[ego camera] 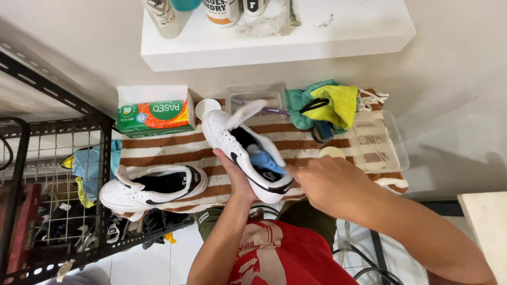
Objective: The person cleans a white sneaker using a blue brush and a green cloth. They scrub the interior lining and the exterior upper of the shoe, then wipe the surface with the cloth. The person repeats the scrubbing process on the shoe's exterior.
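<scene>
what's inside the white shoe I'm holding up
A light blue cloth is stuffed in the white shoe, pressed by the right hand. The toe end inside is hidden.

The left hand (232,177) cups the white sneaker (245,148) from beneath, so its palm and most fingers are hidden. The right hand (322,182) is blurred; its fingertips vanish into the shoe's opening, pressing what seems to be a blue cloth (264,160). The bottles (211,10) on the white shelf (274,42) are cut off by the top edge. The striped towel (174,150) hides the surface beneath it.
</scene>
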